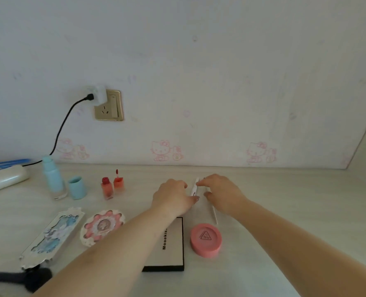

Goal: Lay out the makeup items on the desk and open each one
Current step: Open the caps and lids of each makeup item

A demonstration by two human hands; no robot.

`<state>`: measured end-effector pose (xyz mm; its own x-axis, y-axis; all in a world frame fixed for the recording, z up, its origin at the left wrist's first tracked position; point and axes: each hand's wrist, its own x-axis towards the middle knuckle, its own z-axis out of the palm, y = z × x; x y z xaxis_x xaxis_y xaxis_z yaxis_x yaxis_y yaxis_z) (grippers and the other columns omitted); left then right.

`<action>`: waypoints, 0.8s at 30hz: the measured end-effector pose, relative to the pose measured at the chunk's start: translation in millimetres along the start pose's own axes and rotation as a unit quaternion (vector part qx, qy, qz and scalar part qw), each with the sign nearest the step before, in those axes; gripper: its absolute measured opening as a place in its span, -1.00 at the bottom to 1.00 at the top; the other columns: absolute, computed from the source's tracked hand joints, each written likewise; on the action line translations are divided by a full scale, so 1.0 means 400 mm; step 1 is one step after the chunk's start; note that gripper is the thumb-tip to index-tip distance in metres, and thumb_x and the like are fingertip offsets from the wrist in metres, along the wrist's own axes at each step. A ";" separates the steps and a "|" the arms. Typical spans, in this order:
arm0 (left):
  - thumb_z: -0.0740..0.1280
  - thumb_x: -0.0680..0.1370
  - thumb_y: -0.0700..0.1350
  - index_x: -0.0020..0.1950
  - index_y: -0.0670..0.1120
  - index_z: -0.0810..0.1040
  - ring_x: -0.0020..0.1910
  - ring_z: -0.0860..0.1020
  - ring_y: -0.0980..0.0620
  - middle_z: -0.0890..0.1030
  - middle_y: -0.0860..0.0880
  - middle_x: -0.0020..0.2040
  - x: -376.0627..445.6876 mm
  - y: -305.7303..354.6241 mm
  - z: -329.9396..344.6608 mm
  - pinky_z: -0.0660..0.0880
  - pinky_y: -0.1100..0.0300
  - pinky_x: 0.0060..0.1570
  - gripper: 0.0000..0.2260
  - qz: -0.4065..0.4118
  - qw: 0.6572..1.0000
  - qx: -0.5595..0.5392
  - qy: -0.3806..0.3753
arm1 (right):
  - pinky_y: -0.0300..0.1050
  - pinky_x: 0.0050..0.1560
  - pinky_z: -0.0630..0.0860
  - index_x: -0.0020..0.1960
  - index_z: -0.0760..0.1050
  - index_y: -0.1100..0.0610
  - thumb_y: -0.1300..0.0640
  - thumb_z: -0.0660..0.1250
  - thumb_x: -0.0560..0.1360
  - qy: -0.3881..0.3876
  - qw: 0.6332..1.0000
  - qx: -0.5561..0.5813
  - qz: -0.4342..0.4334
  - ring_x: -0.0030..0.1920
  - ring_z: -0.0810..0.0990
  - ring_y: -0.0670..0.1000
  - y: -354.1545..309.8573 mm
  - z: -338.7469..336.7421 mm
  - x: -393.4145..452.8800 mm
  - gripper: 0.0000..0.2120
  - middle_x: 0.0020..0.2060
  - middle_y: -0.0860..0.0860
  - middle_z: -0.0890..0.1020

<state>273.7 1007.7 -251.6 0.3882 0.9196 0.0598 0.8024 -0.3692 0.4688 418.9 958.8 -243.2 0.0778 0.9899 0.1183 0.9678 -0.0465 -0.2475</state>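
Observation:
A short white makeup pen [194, 188] lies on the desk between my hands. My left hand [173, 196] pinches its near end. The fingertips of my right hand [220, 192] pinch its far end. A thin white stick [213, 213] runs out from under my right hand toward me. A pale blue bottle [53, 179] stands beside its removed cap [77, 188]. The red lip tint bottle [107, 189] is open, its wand cap [118, 182] standing next to it. The ornate long palette [53, 234], flower compact [101, 227], white Mooekiss palette [172, 245] and pink round compact [206, 240] lie shut.
A white case [4, 179] and blue sticks lie at the far left. A black brush [23, 278] sits at the bottom left. A wall socket [109, 105] with a black cable [62, 127] is above the desk. The wall runs along the desk's back edge.

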 end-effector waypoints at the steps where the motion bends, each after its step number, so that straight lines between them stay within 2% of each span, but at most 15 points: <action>1: 0.33 0.43 0.20 0.33 0.01 0.43 0.30 0.41 -0.05 0.46 -0.03 0.27 0.010 0.001 0.006 0.40 0.02 0.25 -0.47 -0.003 1.000 0.018 0.001 | -0.04 0.34 0.32 0.39 0.37 -0.06 0.18 0.18 0.56 -0.015 1.000 -0.017 -0.007 0.36 0.33 0.08 0.003 0.011 0.014 -0.59 0.36 0.03 0.39; 5: 0.32 0.44 0.20 0.22 0.06 0.52 0.25 0.43 -0.06 0.49 -0.02 0.21 0.042 -0.005 0.020 0.41 0.04 0.21 -0.59 -0.001 0.999 0.052 0.004 | -0.01 0.31 0.33 0.39 0.34 -0.11 0.20 0.17 0.55 -0.028 0.998 -0.060 -0.025 0.35 0.32 0.09 0.014 0.039 0.060 -0.55 0.33 0.03 0.38; 8: 0.28 0.47 0.15 0.06 0.06 0.61 0.16 0.49 -0.06 0.54 -0.03 0.12 0.049 -0.011 0.020 0.46 0.06 0.13 -0.73 0.018 0.998 0.051 0.019 | -0.07 0.25 0.32 0.34 0.41 -0.10 0.12 0.20 0.55 -0.003 0.995 -0.083 -0.049 0.31 0.35 0.07 0.015 0.042 0.076 -0.63 0.26 0.02 0.43; 11: 0.25 0.51 0.05 0.03 0.03 0.61 0.12 0.50 -0.08 0.55 -0.05 0.08 0.047 -0.024 0.015 0.47 0.07 0.06 -0.79 0.043 0.995 0.081 0.041 | -0.12 0.22 0.26 0.22 0.51 -0.06 0.06 0.24 0.54 0.036 0.991 -0.108 -0.074 0.25 0.39 0.07 0.007 0.041 0.088 -0.73 0.17 0.01 0.48; 14: 0.23 0.55 -0.01 0.08 0.01 0.56 0.10 0.50 -0.06 0.54 -0.03 0.08 0.038 -0.048 -0.002 0.45 0.07 0.04 -0.82 0.067 0.992 0.082 0.065 | -0.05 0.38 0.12 0.18 0.47 0.01 0.06 0.19 0.56 0.032 0.984 -0.150 -0.085 0.25 0.42 0.09 -0.017 0.037 0.089 -0.78 0.14 0.03 0.54; 16: 0.23 0.56 -0.03 0.08 0.01 0.53 0.07 0.51 -0.03 0.56 0.00 0.07 0.021 -0.067 -0.029 0.44 0.10 0.00 -0.85 0.088 0.990 0.060 0.088 | -0.01 0.45 0.03 0.17 0.43 0.04 0.06 0.15 0.59 0.044 0.985 -0.140 -0.087 0.21 0.45 0.09 -0.041 0.029 0.079 -0.80 0.08 0.03 0.57; 18: 0.24 0.56 -0.03 0.09 0.03 0.52 0.03 0.52 -0.01 0.56 0.04 0.03 0.003 -0.077 -0.060 0.44 0.12 -0.04 -0.86 0.122 0.985 0.049 0.111 | -0.01 0.43 0.10 0.14 0.45 0.02 0.02 0.18 0.58 0.084 0.988 -0.090 -0.095 0.15 0.49 0.04 -0.054 0.016 0.066 -0.81 0.04 -0.02 0.59; 21: 0.32 0.53 0.00 0.11 0.07 0.57 -0.02 0.54 0.04 0.57 0.08 -0.02 -0.062 -0.097 -0.140 0.44 0.11 -0.04 -0.83 0.184 0.971 0.041 0.150 | -0.07 0.19 0.38 0.08 0.54 0.02 0.04 0.31 0.51 0.138 0.980 0.050 -0.133 0.04 0.56 0.01 -0.105 -0.026 0.019 -0.84 -0.03 -0.05 0.63; 24: 0.38 0.50 -0.05 0.08 0.03 0.62 -0.09 0.56 0.06 0.59 0.09 -0.06 -0.134 -0.125 -0.201 0.43 0.17 -0.10 -0.83 0.231 0.954 0.017 0.189 | -0.20 0.01 0.48 0.00 0.56 -0.02 0.04 0.35 0.49 0.101 0.959 0.246 -0.096 -0.05 0.60 -0.08 -0.161 -0.064 -0.052 -0.90 -0.15 -0.12 0.64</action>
<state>176.5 987.5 -207.5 0.5181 0.6386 0.5690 0.6028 -0.7446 0.2868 360.9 937.6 -205.0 0.0016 0.9253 0.3792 0.7427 0.2528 -0.6200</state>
